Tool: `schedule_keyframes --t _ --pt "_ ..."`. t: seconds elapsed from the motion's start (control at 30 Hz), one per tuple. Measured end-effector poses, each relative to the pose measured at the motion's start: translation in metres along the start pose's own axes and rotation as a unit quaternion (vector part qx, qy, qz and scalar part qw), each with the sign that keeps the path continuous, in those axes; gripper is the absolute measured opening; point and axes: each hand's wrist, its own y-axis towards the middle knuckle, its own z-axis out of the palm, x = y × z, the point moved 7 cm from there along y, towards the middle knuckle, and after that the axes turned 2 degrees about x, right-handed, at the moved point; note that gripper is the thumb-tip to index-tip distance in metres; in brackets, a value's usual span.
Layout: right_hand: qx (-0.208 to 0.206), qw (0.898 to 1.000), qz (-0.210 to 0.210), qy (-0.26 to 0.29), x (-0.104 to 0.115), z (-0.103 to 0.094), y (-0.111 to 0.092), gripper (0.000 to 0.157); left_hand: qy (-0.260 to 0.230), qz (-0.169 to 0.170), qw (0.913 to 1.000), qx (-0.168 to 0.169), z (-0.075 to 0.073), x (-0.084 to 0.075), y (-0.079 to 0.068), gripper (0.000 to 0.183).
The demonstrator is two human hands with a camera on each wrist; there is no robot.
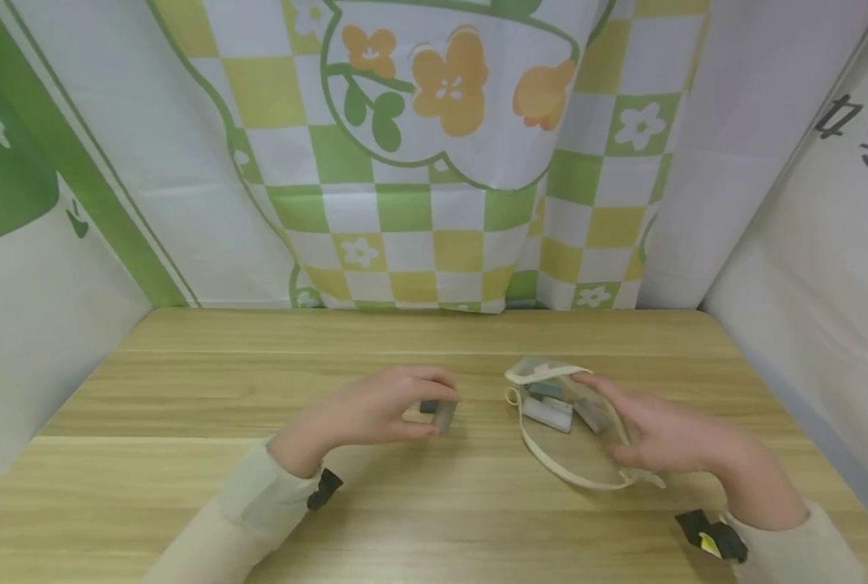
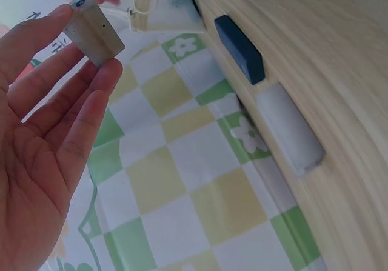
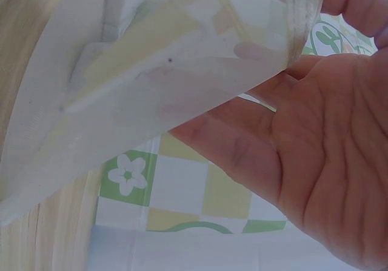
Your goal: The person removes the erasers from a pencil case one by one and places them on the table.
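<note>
My left hand (image 1: 379, 407) pinches a small grey block (image 2: 94, 31) between thumb and fingertips, a blue oval mark on its end. On the table close by are a dark blue block (image 2: 241, 48) and a pale grey block (image 2: 291, 128), seen in the left wrist view; in the head view the hand partly covers this spot. To the right, my right hand (image 1: 671, 430) grips the rim of a translucent pouch (image 1: 573, 462) with cream edging, its mouth spread wide. Several small blocks (image 1: 547, 414) lie inside, grey and greenish. A ring pull (image 1: 512, 396) hangs at its left side.
The wooden table (image 1: 259, 357) runs back to a hanging cloth (image 1: 419, 219) with green and yellow checks and flowers. White printed sheets (image 1: 806, 268) stand along the sides. Dark straps (image 1: 324, 489) are at both sleeve cuffs.
</note>
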Motion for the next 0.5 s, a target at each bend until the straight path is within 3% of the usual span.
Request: schedule_keyframes --t 0.5 --pt "0.001 1.0 0.01 0.001 0.0 0.0 -0.001 0.09 0.005 -0.033 0.9994 0.001 -0.001 0.012 -0.02 0.038"
